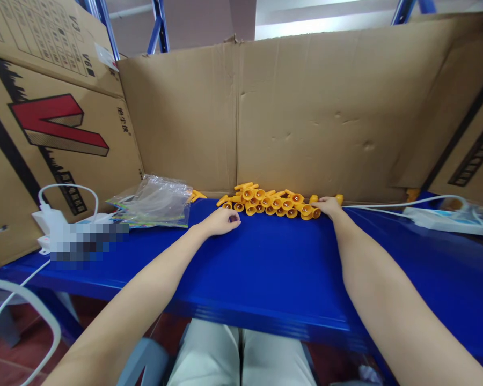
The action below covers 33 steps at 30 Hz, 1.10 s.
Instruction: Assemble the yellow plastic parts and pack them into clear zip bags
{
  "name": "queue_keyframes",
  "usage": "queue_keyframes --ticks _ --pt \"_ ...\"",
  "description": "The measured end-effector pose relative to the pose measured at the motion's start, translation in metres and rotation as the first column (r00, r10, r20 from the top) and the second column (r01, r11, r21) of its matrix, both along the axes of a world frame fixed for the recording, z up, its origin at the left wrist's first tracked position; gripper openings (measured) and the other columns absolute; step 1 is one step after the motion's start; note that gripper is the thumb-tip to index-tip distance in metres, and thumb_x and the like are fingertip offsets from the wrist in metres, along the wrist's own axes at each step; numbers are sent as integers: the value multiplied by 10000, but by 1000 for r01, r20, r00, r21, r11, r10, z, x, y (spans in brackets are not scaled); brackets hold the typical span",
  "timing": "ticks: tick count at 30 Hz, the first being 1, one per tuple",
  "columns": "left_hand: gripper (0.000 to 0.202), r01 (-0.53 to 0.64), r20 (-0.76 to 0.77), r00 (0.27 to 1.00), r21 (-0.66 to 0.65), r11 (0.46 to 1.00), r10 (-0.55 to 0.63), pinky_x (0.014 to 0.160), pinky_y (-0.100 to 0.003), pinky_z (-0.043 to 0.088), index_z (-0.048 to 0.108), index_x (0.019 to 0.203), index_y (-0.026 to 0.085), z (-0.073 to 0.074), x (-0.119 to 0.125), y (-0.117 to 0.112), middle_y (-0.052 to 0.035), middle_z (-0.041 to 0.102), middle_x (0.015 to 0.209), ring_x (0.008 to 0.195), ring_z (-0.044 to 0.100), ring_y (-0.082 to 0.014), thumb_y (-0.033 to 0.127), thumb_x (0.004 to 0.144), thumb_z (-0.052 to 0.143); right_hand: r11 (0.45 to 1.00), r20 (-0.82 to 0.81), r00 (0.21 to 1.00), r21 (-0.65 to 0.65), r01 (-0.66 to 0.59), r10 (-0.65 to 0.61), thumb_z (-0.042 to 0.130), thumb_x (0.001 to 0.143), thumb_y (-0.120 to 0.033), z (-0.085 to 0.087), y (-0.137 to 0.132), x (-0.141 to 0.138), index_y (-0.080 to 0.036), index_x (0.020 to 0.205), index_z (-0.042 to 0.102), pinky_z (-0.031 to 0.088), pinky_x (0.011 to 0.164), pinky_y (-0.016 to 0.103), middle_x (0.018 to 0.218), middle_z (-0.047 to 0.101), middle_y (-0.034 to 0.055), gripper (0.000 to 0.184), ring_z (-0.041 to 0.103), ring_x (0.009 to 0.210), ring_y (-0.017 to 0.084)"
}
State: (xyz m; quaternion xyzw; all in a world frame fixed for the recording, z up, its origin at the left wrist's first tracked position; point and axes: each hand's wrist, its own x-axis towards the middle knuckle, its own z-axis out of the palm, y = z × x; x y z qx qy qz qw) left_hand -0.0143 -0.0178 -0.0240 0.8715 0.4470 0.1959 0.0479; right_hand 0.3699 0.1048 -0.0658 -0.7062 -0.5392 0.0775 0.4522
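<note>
Small yellow cup-ended pieces (276, 203) with short stems lie stacked in a low row against the cardboard, most cups facing me. At the row's left front, my left hand (220, 221) rests just above the blue surface with fingers curled in. A dark round spot shows between its thumb and fingers; whether that is a piece's cup is unclear. My right hand (329, 206) is at the right end of the row, fingers extended left against the end pieces. One yellow piece (339, 199) stands just behind that hand, and its fingertips are partly hidden.
Clear plastic bags (156, 201) lie left of the row beside a few loose yellow pieces (197, 195). A white plug with cable (50, 222) is at the left, a white power strip (446, 221) at the right. Cardboard walls (326, 118) enclose the blue table (265, 268).
</note>
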Motion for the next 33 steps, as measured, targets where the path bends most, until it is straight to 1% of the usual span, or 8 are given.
queue_keyframes --ticks 4,7,9,13,18,23,30,33 --pt "206 -20 -52 998 6 1000 21 705 -262 446 649 871 161 2 -2 0 -62 677 836 770 617 -175 280 795 498 986 -71 992 -141 93 -104 626 687 -237 8 -11 -3 -159 487 500 402 683 328 579 531 60 249 543 766 210" --pt "211 -179 -189 965 24 983 181 746 -303 460 660 857 180 6 -8 1 -87 679 896 845 628 -222 294 776 501 978 -17 992 -170 118 -122 678 619 -172 12 -16 -2 -180 443 434 398 725 345 554 500 50 301 539 840 244" --pt "227 -359 -289 889 43 932 356 764 -344 470 666 879 171 9 -16 3 -130 665 984 923 621 -271 273 760 502 972 24 991 -194 132 -130 707 579 -171 12 -18 1 -187 440 440 409 746 358 561 500 45 302 543 873 262" --pt "356 -648 -394 693 28 761 604 786 -401 482 648 1026 128 15 -34 13 -212 617 1111 994 602 -329 221 692 568 974 -23 986 -163 159 -165 743 513 -224 8 -27 9 -206 465 487 456 739 373 587 534 27 261 570 885 274" --pt "443 -763 -451 574 7 646 684 808 -454 471 633 1082 134 18 -59 32 -213 606 1147 1002 595 -345 176 641 602 961 38 985 -217 171 -166 768 490 -287 7 -50 11 -202 442 482 462 694 372 625 558 58 303 587 884 313" --pt "518 -824 -405 508 28 566 760 809 -412 468 545 1184 100 14 -84 50 -215 585 1168 1024 578 -319 176 672 569 958 63 980 -207 196 -187 753 513 -303 8 -71 6 -207 472 489 444 630 335 577 531 24 284 608 812 280" --pt "534 -771 -255 599 70 633 759 881 -412 431 468 1242 82 1 -100 71 -233 467 1284 1148 478 -342 229 730 502 961 137 980 -218 172 -144 742 533 -320 11 -80 3 -211 469 473 428 559 281 531 538 5 297 608 695 215" --pt "565 -749 -199 636 74 658 746 885 -473 412 441 1280 131 -4 -102 79 -222 429 1315 1189 417 -373 287 739 486 960 141 980 -225 169 -140 730 542 -327 10 -79 4 -214 507 487 434 551 279 563 569 7 271 603 679 208"
